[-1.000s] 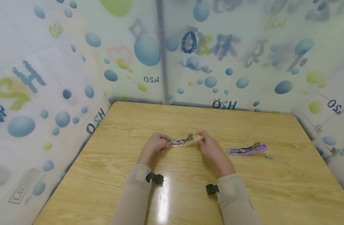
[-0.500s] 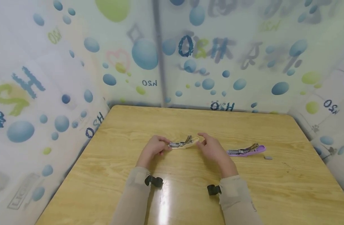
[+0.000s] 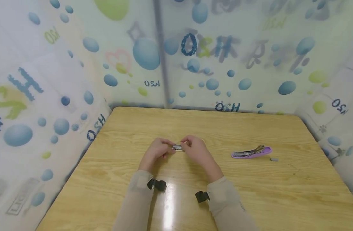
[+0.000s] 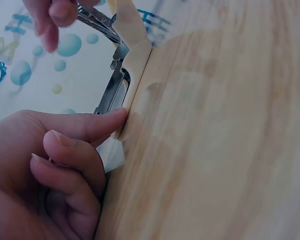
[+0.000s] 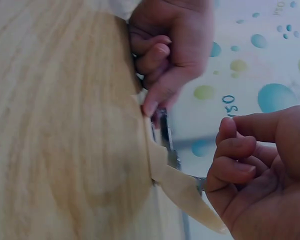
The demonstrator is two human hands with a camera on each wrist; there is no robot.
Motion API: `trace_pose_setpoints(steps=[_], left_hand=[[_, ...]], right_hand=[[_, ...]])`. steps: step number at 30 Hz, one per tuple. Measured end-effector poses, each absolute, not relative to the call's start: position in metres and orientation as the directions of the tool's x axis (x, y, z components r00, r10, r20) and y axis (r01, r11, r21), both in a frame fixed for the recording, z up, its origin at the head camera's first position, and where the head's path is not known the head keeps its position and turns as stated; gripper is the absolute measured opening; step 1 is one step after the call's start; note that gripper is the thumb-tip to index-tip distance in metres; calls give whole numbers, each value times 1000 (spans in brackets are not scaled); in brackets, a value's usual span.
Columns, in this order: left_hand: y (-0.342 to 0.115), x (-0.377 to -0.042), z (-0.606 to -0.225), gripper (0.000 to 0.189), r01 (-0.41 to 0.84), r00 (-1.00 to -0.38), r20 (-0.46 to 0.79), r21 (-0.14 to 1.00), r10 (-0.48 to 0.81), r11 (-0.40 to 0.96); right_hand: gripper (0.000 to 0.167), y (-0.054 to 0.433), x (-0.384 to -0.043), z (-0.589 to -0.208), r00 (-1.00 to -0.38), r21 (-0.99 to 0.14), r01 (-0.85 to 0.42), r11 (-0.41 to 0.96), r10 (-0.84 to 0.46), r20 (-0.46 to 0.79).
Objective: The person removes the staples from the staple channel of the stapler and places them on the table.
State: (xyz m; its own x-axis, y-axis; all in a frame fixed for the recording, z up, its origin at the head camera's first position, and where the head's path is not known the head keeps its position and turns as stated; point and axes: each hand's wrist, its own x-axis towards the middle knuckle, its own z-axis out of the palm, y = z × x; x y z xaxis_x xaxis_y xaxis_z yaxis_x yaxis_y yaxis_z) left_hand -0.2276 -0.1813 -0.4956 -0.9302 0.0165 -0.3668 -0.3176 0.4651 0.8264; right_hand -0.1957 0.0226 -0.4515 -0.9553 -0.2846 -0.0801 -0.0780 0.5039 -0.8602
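Observation:
A cream stapler (image 3: 177, 147) with metal inner parts lies on the wooden table, its top raised in the wrist views. My left hand (image 3: 157, 150) pinches its left end between thumb and forefinger; the other fingers are curled in the left wrist view. Over the stapler's middle hovers my right hand (image 3: 197, 152), covering much of it from the head camera. The right wrist view shows that right hand (image 5: 270, 165) with curled fingers, thumb and forefinger tips close together, and nothing visible between them. Beneath it, the cream body (image 5: 177, 190) slopes away from the table.
To the right, a purple stapler (image 3: 252, 154) lies with its metal arm raised. Next to it is a small grey block (image 3: 274, 159), perhaps a staple strip. Patterned curtains (image 3: 211, 64) surround the table (image 3: 280, 192) at the back and sides.
My right hand has let go of the stapler's right end and moved left over its middle, bringing its fingertips closer together. My left hand keeps its hold on the left end.

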Motion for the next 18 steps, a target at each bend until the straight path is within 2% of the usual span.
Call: trace_pose_setpoints(steps=[7,18], left_hand=[[-182,-230,-495,28,-317,-928,-372,828,29,462],[-182,-230,-495,26,-314,-930,-367,835,32,451]], right_hand=[[28,14,-200,-465,-942,-815,-38,578,-293,-163],[31,3,-205,-477,-937,-781,2,625,-271,-219]])
